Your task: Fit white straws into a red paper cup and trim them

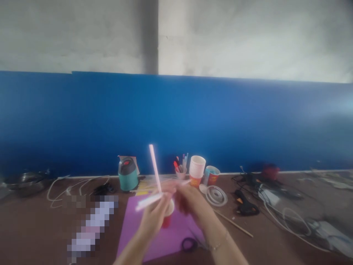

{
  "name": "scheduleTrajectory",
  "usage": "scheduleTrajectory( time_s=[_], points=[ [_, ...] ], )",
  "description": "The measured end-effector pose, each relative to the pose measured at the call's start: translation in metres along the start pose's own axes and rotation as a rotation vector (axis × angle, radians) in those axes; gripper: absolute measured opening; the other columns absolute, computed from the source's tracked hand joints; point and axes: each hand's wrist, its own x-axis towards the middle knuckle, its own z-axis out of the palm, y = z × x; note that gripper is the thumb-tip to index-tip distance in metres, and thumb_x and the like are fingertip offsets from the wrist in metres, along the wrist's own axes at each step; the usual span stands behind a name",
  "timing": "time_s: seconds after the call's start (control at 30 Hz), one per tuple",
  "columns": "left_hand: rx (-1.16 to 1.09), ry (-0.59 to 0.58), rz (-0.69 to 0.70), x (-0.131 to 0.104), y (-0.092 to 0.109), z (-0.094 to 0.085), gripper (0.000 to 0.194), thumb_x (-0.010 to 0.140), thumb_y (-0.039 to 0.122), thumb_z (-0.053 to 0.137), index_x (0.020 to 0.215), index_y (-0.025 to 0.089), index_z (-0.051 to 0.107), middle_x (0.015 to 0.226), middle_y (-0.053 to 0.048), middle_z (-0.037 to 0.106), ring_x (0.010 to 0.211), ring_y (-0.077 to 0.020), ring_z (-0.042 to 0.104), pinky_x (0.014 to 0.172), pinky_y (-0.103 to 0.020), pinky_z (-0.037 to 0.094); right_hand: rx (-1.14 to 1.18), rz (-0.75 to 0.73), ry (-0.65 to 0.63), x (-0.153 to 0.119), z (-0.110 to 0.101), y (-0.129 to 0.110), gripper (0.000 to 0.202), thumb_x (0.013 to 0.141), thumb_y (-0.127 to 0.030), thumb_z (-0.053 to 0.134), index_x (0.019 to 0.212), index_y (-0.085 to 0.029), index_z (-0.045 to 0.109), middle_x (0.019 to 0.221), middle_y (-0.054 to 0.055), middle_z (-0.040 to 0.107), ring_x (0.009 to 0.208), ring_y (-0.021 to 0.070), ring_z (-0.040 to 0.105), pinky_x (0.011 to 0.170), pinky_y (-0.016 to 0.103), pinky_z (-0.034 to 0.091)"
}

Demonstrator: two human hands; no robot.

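Note:
My left hand (156,210) is closed around joined pale sticks, which look like straws or narrow paper tubes. One pale stick (154,167) rises steeply from its fingers, and another (149,201) points out to the left. My right hand (190,198) has curled fingers right beside the left fingertips; what they grip is blurred and hidden. A short pale tip (186,182) shows above it. Partly covered by my left hand, a red and white paper cup (166,221) stands on a purple sheet (132,228). Dark-handled scissors (189,244) lie under my right forearm.
Behind the hands are a teal container (128,179), a pen cup (180,173), stacked paper cups (197,167) and another cup (213,176). On the right are a tape roll (216,195), a wooden stick (234,223), a glue gun (245,205) and tangled cables (289,235).

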Motion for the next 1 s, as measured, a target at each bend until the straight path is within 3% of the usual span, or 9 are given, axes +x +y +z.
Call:
scheduleTrajectory(
  time_s=[0.1,0.2,0.23,0.3,0.37,0.43,0.57,0.7,1.0],
  points=[
    [-0.158,0.133,-0.102,0.007,0.002,-0.004,0.035,0.071,0.049,0.065,0.074,0.014,0.068,0.056,0.001,0.055,0.041,-0.0017,0.027,0.038,-0.013,0.022,-0.468,-0.074,0.048,-0.016,-0.007,-0.014,0.053,0.082,-0.053,0.045,0.046,-0.015,0.055,0.033,-0.002,0.045,0.028,0.0072,0.036,0.033,0.021,0.025],
    [-0.222,0.142,-0.164,0.01,0.009,-0.003,0.033,0.071,0.046,0.067,0.076,0.013,0.066,0.061,0.0,0.057,0.042,-0.0009,0.022,0.038,-0.013,0.017,-0.697,-0.41,0.232,-0.03,-0.004,-0.019,0.027,0.078,-0.041,0.056,0.083,-0.016,0.065,0.075,0.005,0.067,0.069,0.0163,0.06,0.059,0.025,0.044],
    [-0.231,0.13,-0.191,0.009,0.011,-0.002,0.033,0.07,0.046,0.068,0.076,0.013,0.065,0.06,0.001,0.057,0.042,-0.001,0.022,0.038,-0.013,0.017,-0.761,-0.445,0.226,-0.031,-0.001,-0.018,0.026,0.078,-0.037,0.056,0.093,-0.018,0.064,0.088,0.007,0.067,0.08,0.0187,0.06,0.065,0.026,0.044],
    [-0.248,0.106,-0.248,0.008,0.014,0.0,0.034,0.068,0.046,0.07,0.079,0.014,0.066,0.054,0.003,0.051,0.042,-0.0016,0.023,0.038,-0.013,0.018,-0.851,-0.372,0.099,-0.03,0.005,-0.013,0.021,0.081,-0.031,0.05,0.091,-0.018,0.064,0.084,0.006,0.067,0.077,0.0187,0.061,0.065,0.026,0.044],
    [-0.271,0.092,-0.295,0.006,0.016,0.003,0.041,0.067,0.05,0.069,0.089,0.015,0.067,0.05,0.006,0.044,0.042,-0.0032,0.028,0.039,-0.014,0.023,-0.837,-0.263,0.002,-0.025,0.009,-0.006,0.027,0.087,-0.028,0.04,0.076,-0.017,0.062,0.061,0.002,0.064,0.058,0.0152,0.059,0.056,0.024,0.043],
    [-0.29,0.111,-0.324,0.005,0.017,0.004,0.046,0.069,0.052,0.066,0.101,0.018,0.066,0.055,0.004,0.048,0.047,-0.0051,0.038,0.044,-0.015,0.031,-0.741,-0.248,0.062,-0.018,0.01,-0.002,0.035,0.09,-0.031,0.033,0.07,-0.017,0.057,0.054,0.0,0.06,0.051,0.0132,0.056,0.053,0.023,0.041],
    [-0.291,0.111,-0.357,0.002,0.012,0.008,0.045,0.075,0.044,0.064,0.114,0.025,0.059,0.088,-0.002,0.064,0.068,-0.01,0.055,0.065,-0.02,0.043,-0.66,-0.4,0.266,-0.007,0.01,0.002,0.036,0.09,-0.039,0.037,0.067,-0.017,0.055,0.067,0.002,0.06,0.064,0.0145,0.056,0.06,0.024,0.042],
    [-0.372,-0.044,-0.376,-0.002,0.006,0.013,0.044,0.078,0.042,0.061,0.118,0.023,0.057,0.102,-0.007,0.065,0.084,-0.0184,0.06,0.074,-0.028,0.043,-0.665,-0.489,0.221,-0.001,0.011,0.009,0.033,0.087,-0.039,0.044,0.072,-0.016,0.063,0.077,0.005,0.061,0.075,0.0173,0.056,0.068,0.026,0.043],
    [-0.355,-0.052,-0.37,-0.004,-0.002,0.014,0.039,0.081,0.04,0.059,0.116,0.025,0.058,0.1,-0.005,0.066,0.084,-0.0156,0.061,0.073,-0.025,0.043,-0.504,-0.433,0.14,0.0,0.014,0.008,0.031,0.085,-0.041,0.05,0.08,-0.019,0.071,0.091,0.008,0.065,0.092,0.023,0.056,0.08,0.031,0.044]
  ],
)
